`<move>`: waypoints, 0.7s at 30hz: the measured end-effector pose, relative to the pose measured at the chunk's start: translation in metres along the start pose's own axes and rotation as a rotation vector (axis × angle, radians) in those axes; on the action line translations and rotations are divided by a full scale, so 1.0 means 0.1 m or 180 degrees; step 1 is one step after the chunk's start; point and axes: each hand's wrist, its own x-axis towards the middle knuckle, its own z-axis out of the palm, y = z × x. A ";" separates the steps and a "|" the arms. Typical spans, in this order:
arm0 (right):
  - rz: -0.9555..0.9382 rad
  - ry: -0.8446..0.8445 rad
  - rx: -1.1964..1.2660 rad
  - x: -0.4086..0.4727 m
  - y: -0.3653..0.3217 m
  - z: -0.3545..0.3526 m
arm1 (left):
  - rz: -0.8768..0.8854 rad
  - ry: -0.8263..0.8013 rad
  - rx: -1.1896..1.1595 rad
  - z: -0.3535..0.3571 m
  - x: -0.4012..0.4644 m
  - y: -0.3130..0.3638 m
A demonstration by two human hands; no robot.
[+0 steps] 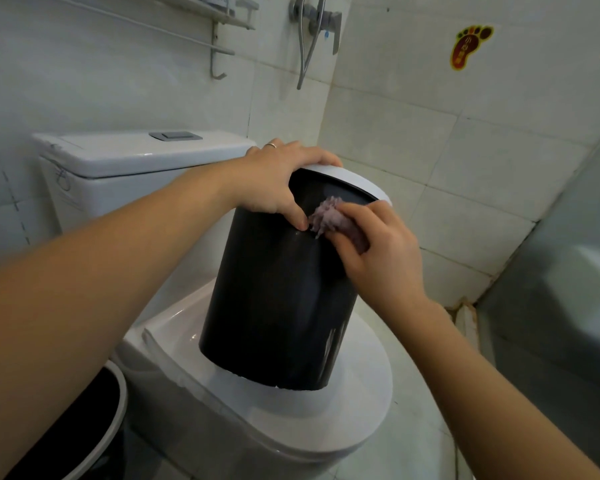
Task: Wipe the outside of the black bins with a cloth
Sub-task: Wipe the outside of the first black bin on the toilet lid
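Nearest at the lower left, a second black bin [84, 438] with a white rim shows only in part, beside the toilet base. Beyond it the closed toilet lid [354, 403] carries the black bin [278, 306], which stands tilted, its white top ring [347, 176] leaning toward the far right. On the upper side of this bin the right hand [378, 251] has its fingers [347, 237] curled round a bunched purple cloth [326, 216], which is pressed against the dark wall just below the ring. Just beside the cloth, on its left, the left hand [278, 178] grasps the bin's top: its fingers wrap over the white ring and its thumb presses on the black side, the tip almost touching the cloth. A ring [271, 145] sits on one finger of that hand. Farther back stands the white cistern [136, 157] with its grey flush button [175, 135]. On the tiled far wall hang a metal rack [219, 39], a shower mixer [319, 19] and a yellow foot-shaped sticker [468, 46].
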 end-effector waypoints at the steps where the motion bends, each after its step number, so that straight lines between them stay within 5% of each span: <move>1: -0.0155 -0.0059 -0.0023 -0.08 0.00 -0.01 | 0.0009 -0.0012 0.0007 0.00 0.00 -0.01; 5: -0.0639 -0.0332 -0.0085 -0.34 0.03 -0.05 | 0.0040 -0.0066 0.0020 -0.01 0.00 -0.01; 12: 0.0117 0.0028 -0.0148 0.07 -0.03 -0.01 | 0.0117 -0.0135 0.0178 -0.03 0.01 0.07; 17: -0.0182 -0.0026 -0.0397 0.21 -0.02 -0.02 | 0.0168 -0.0140 0.0179 -0.03 0.01 0.06; 21: 0.0148 0.0099 -0.0374 0.15 0.16 -0.12 | 0.0109 -0.0168 0.0113 -0.04 0.00 0.05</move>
